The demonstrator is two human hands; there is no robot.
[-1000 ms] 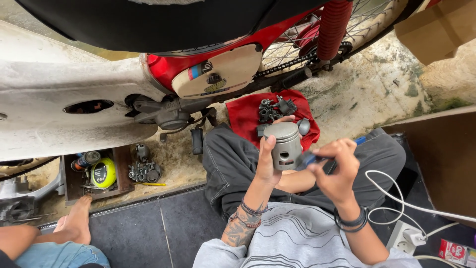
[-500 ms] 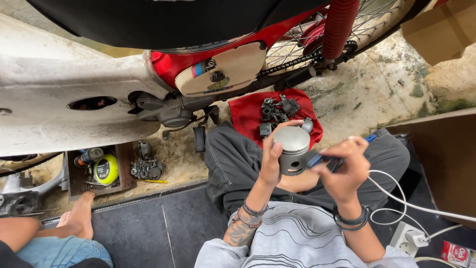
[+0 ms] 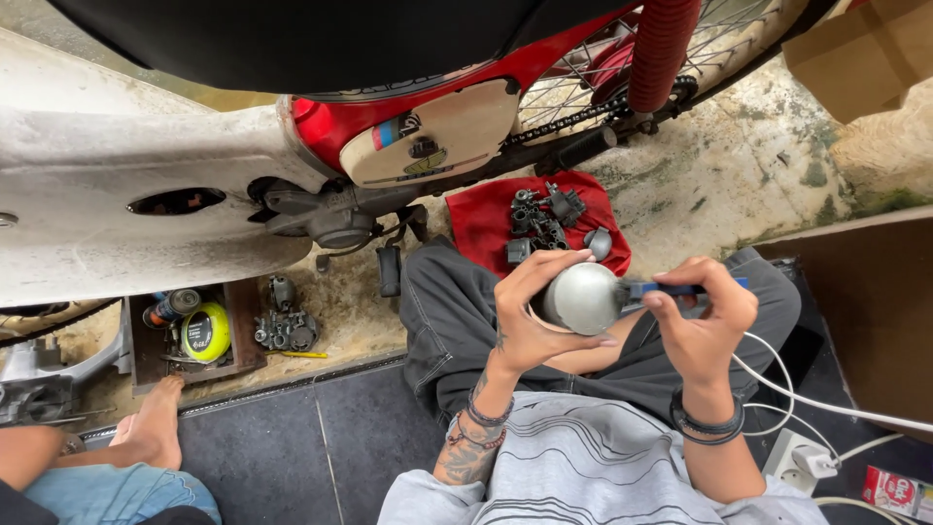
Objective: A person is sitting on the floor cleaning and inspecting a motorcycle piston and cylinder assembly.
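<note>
My left hand grips a round grey metal cylinder part, held over my lap with its domed side towards me. My right hand holds a small blue-handled brush whose bristles touch the right side of the metal part. Beyond my hands a red cloth lies on the ground with several dark engine parts on it. A red and white motorbike stands just past the cloth.
A wooden tray at the left holds a yellow-green tin, a can and small metal parts. Another person's bare foot rests at the lower left. White cables and a power strip lie at my right, beside a brown board.
The metal part has been turned in my left hand, from upright to its domed side facing me. The brush stays against it. The view has shifted slightly.
</note>
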